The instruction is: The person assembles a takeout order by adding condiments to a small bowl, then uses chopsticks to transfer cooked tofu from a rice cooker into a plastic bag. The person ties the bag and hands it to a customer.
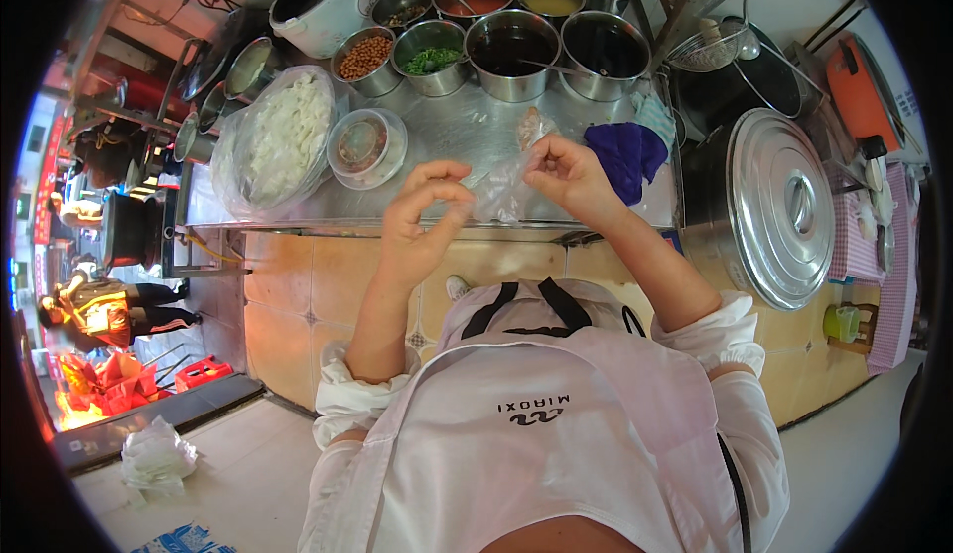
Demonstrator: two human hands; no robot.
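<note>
My right hand (pixel 569 177) pinches the edge of a thin clear plastic bag (pixel 502 188) over the front of a stainless steel table (pixel 447 125). To its left my left hand (pixel 428 218) is raised with curved fingers spread from the thumb; its fingertips are close to the bag, and whether they touch it I cannot tell. Just beyond the right hand lies a small clear bag with brownish food (pixel 534 127). A purple cloth (pixel 629 158) lies to the right. Round lidded plastic containers (pixel 365 147) stand left of the hands, beside a large plastic-covered heap of white food (pixel 287 140).
Steel pots of dark liquid (pixel 514 50), chopped greens (pixel 430 58) and peanuts (pixel 365 58) line the table's back. A large lidded steel pot (pixel 782 207) stands right, near a wire strainer (pixel 707 47). A person (pixel 112 311) stands outside at far left. A plastic bundle (pixel 158 456) lies lower left.
</note>
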